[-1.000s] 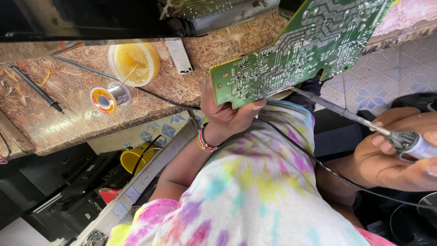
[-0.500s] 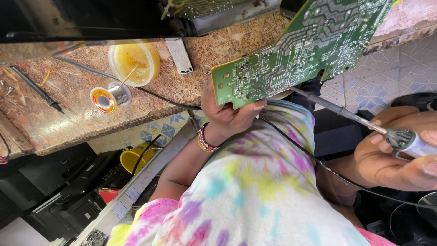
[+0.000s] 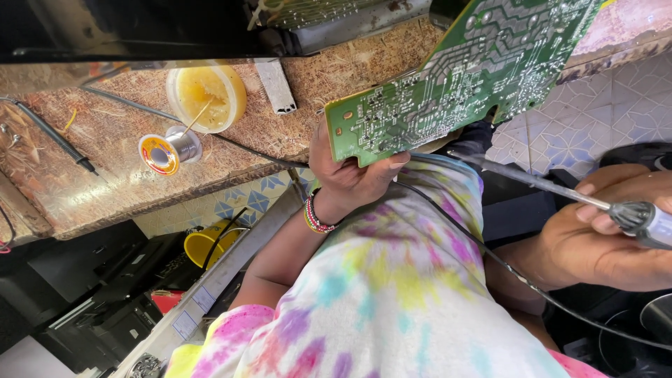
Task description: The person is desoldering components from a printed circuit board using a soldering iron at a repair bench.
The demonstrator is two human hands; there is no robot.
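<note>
Little has shifted since a moment ago: the soldering iron (image 3: pixel 560 190) has eased slightly, its tip staying just under the lower edge of the green circuit board (image 3: pixel 462 77), and the board sits where it was. The left hand (image 3: pixel 350 175) pinches the board's lower corner, thumb on the solder side and fingers curled behind it, holding the board tilted above the worktop's front edge. A beaded bracelet (image 3: pixel 315 215) rings that wrist. The right hand (image 3: pixel 609 238) is closed around the iron's grey handle, its fingers wrapped over it, and the iron's dark cord (image 3: pixel 490 252) trails across the tie-dye shirt (image 3: pixel 392 301). On the chipboard worktop (image 3: pixel 105 182), well away from the board, a round tub of yellow flux (image 3: pixel 206 94) stands near the back edge, with a spool of solder wire (image 3: pixel 168 150) just beside it toward the front edge. A black probe (image 3: pixel 52 136) lies near the worktop's far end.
</note>
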